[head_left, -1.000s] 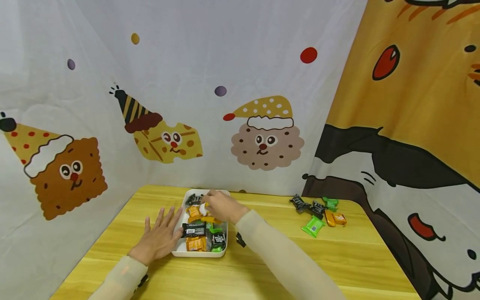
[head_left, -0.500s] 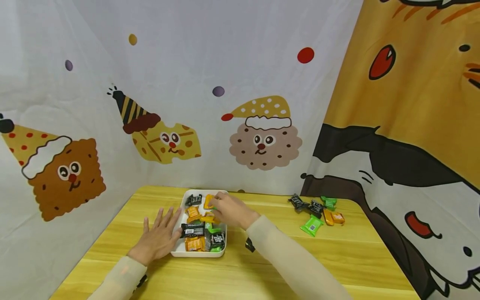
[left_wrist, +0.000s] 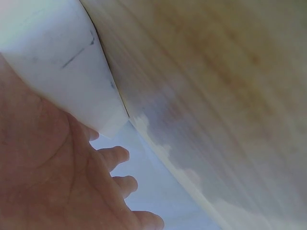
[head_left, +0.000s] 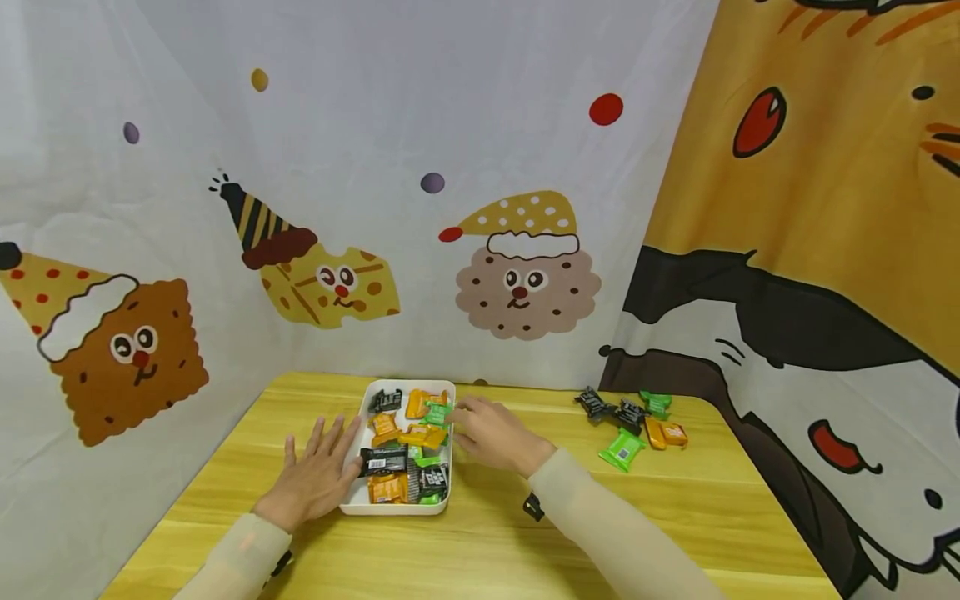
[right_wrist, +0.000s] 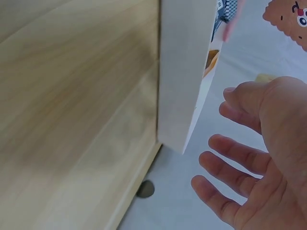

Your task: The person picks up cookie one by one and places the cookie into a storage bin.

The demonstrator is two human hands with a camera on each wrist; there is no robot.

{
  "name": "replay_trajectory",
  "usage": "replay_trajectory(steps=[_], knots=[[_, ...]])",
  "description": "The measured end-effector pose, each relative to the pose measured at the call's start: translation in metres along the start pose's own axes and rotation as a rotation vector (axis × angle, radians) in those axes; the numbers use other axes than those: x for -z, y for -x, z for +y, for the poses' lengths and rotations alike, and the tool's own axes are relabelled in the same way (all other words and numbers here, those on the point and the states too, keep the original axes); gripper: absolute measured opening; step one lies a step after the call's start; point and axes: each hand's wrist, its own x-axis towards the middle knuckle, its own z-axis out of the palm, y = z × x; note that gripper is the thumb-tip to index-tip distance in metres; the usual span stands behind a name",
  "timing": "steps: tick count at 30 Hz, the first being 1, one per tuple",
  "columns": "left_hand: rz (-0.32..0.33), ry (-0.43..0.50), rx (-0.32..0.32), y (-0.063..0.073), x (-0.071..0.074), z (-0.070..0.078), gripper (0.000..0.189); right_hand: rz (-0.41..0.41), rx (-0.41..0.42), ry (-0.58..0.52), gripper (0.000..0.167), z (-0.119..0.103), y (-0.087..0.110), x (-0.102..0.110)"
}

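The left hand [head_left: 318, 477] lies flat, fingers spread, steadying the white rectangular plastic tray [head_left: 398, 506] of wrapped snacks at lower centre. The right hand [head_left: 491, 433], fingers relaxed and empty, hovers beside it; best approach wrappers from above.

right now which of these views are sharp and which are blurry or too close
Head view: evenly lit and sharp, white tray and both hands clear. Left wrist view: too close, left hand and wooden table soft. Right wrist view: table grain smeared, right hand fairly clear.
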Motion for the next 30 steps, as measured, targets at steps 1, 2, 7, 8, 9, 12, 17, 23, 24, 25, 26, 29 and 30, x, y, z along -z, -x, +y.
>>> replay_trajectory(steps=[1,2,7,8,9,12,17,23,24,25,26,29,30], knots=[[0.002,-0.001,0.0,0.0,0.0,0.0,0.077,0.005,-0.006,-0.002,0.031,0.002,0.003,0.0],[0.005,-0.004,0.0,0.0,0.0,-0.001,0.077,0.011,-0.013,-0.001,0.031,0.005,0.007,0.0],[0.002,0.008,0.001,0.001,0.0,-0.001,0.076,0.004,-0.067,0.006,0.031,0.019,0.025,-0.001],[-0.001,0.014,0.001,0.001,0.0,0.0,0.076,0.001,-0.081,-0.002,0.032,0.022,0.029,-0.001],[-0.006,0.021,0.003,0.001,0.0,0.0,0.076,-0.006,-0.095,-0.008,0.032,0.026,0.034,-0.002],[-0.015,0.033,0.005,0.001,0.001,0.0,0.077,-0.015,-0.136,-0.04,0.034,0.038,0.046,-0.003],[-0.014,0.017,0.005,0.0,0.001,0.001,0.077,-0.011,-0.191,-0.066,0.035,0.062,0.065,-0.002],[-0.014,0.009,0.003,0.0,0.002,0.001,0.077,-0.013,-0.254,-0.055,0.035,0.089,0.084,0.001],[-0.015,0.011,0.003,0.0,0.002,0.001,0.077,-0.014,-0.268,-0.049,0.035,0.093,0.086,0.001],[-0.016,0.011,0.004,0.0,0.002,0.001,0.077,-0.021,-0.283,-0.048,0.035,0.097,0.089,0.002],[-0.018,0.012,0.005,0.0,0.002,0.001,0.077,-0.029,-0.297,-0.045,0.035,0.1,0.091,0.002],[-0.02,0.001,0.004,0.0,0.002,0.001,0.077,-0.04,-0.328,-0.052,0.036,0.108,0.096,0.004],[-0.017,-0.003,0.003,-0.001,0.002,0.001,0.077,-0.044,-0.339,-0.059,0.037,0.111,0.098,0.004]])
